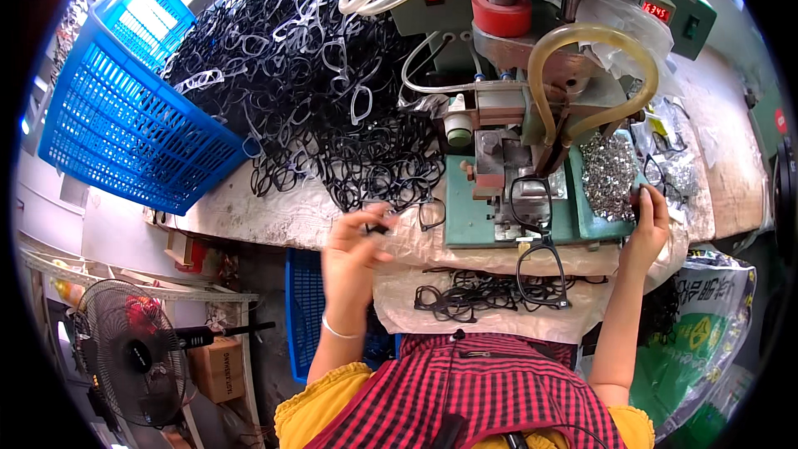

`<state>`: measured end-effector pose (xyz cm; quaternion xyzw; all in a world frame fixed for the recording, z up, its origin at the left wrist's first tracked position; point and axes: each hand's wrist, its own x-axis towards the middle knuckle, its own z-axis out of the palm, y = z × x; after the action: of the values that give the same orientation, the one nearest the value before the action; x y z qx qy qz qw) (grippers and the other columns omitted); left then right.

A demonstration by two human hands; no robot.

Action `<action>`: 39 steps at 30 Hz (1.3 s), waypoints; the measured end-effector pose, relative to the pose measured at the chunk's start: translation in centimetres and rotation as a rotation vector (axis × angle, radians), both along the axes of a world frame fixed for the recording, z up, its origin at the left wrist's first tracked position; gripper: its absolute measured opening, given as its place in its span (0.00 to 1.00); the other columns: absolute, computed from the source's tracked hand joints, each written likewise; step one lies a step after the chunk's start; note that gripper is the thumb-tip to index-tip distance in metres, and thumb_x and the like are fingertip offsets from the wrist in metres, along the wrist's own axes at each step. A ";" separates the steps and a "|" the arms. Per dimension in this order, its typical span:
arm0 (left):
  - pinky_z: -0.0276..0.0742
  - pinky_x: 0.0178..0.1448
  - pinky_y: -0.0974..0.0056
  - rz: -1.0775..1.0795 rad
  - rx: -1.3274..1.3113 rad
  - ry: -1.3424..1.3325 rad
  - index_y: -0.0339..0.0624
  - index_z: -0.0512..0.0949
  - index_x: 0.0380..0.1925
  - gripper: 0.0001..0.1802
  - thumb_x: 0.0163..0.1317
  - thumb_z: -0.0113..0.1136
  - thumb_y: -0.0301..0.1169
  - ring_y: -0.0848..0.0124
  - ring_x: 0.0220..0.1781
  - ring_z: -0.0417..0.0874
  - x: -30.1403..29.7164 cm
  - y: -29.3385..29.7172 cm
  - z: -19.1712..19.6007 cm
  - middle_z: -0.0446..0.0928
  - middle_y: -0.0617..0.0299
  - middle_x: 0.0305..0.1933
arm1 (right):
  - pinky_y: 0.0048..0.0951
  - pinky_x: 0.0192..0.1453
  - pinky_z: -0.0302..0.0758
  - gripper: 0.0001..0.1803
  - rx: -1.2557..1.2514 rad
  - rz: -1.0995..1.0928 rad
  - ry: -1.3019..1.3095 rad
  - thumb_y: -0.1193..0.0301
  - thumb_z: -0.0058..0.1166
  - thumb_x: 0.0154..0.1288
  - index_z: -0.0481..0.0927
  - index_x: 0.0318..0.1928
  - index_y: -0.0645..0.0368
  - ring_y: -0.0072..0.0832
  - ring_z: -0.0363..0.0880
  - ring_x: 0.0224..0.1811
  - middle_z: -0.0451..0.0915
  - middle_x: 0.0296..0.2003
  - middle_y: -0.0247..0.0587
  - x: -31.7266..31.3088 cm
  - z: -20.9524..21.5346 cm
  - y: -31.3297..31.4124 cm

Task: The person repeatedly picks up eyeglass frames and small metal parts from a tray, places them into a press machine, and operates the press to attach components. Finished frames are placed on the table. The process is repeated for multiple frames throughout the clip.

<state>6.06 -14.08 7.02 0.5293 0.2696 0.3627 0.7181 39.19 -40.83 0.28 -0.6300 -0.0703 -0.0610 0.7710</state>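
A black eyeglass frame (562, 270) sits lengthwise in the press machine (492, 158), one rim under the head and the other hanging over the table's front edge. My left hand (351, 251) is raised left of it, by the front of a heap of eyeglass frames (299, 75). Motion smears its fingers, and a small dark thing shows beside them. At the right, my right hand (650, 218) is closed at the edge of a green tray (597, 227) of small shiny metal parts (609, 176). Something dark shows at its fingertips, too small to name.
A tilted blue basket (137, 129) stands left of the heap. More black frames (465, 295) lie on the cloth (399, 303) before me. A yellowish hose (594, 33) loops over the machine. A fan (137, 353) stands lower left, a printed sack (702, 324) lower right.
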 end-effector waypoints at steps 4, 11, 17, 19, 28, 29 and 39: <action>0.82 0.48 0.69 0.472 0.648 0.208 0.35 0.82 0.41 0.10 0.59 0.63 0.16 0.69 0.50 0.84 0.4 4.4 1.3 0.83 0.54 0.48 | 0.19 0.49 0.73 0.08 0.007 0.045 -0.030 0.76 0.59 0.70 0.84 0.47 0.63 0.18 0.79 0.42 0.84 0.39 0.32 1.4 -0.9 3.3; 0.76 0.35 0.58 0.385 1.086 1.073 0.45 0.83 0.28 0.11 0.58 0.71 0.39 0.59 0.29 0.83 5.9 5.8 -1.3 0.82 0.58 0.26 | 0.19 0.49 0.74 0.09 -0.092 0.188 -0.140 0.77 0.62 0.67 0.85 0.46 0.64 0.17 0.80 0.41 0.85 0.39 0.32 0.5 1.7 7.2; 0.75 0.31 0.60 0.443 0.787 0.800 0.40 0.83 0.29 0.12 0.59 0.71 0.37 0.64 0.22 0.82 6.5 7.2 -8.1 0.81 0.58 0.22 | 0.24 0.51 0.75 0.06 -0.408 -0.032 -0.217 0.78 0.63 0.64 0.86 0.41 0.64 0.22 0.81 0.42 0.85 0.38 0.35 -1.2 0.7 0.9; 0.70 0.26 0.71 0.315 0.563 0.487 0.37 0.80 0.30 0.08 0.64 0.68 0.29 0.78 0.21 0.77 6.3 6.8 -8.0 0.81 0.64 0.23 | 0.25 0.52 0.75 0.06 -0.441 -0.048 -0.235 0.79 0.62 0.64 0.86 0.41 0.65 0.24 0.81 0.43 0.85 0.38 0.36 -1.6 0.8 -1.0; 0.63 0.22 0.75 0.230 0.552 0.354 0.39 0.74 0.29 0.11 0.67 0.66 0.28 0.83 0.19 0.69 8.5 6.6 -6.5 0.74 0.69 0.23 | 0.29 0.52 0.76 0.20 -0.193 0.356 -0.395 0.80 0.63 0.56 0.81 0.52 0.64 0.29 0.83 0.43 0.85 0.37 0.41 -5.5 8.8 8.9; 0.62 0.22 0.73 0.282 0.545 0.376 0.39 0.75 0.28 0.11 0.66 0.67 0.28 0.82 0.18 0.68 8.3 6.3 -7.3 0.72 0.70 0.21 | 0.28 0.53 0.75 0.22 -0.177 0.357 -0.358 0.80 0.63 0.56 0.79 0.54 0.64 0.28 0.82 0.43 0.84 0.36 0.40 -5.8 8.9 9.4; 0.72 0.61 0.50 -0.119 1.360 1.007 0.40 0.81 0.31 0.09 0.46 0.66 0.24 0.48 0.55 0.76 5.4 4.1 -5.0 0.75 0.50 0.64 | 0.28 0.59 0.71 0.30 -0.004 0.524 -0.206 0.77 0.63 0.57 0.71 0.61 0.66 0.24 0.80 0.45 0.85 0.36 0.37 -6.5 9.4 10.3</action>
<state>11.43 -10.00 2.02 0.9576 0.2521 0.1283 0.0555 32.72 -30.52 9.66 -0.5823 -0.3088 0.0769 0.7481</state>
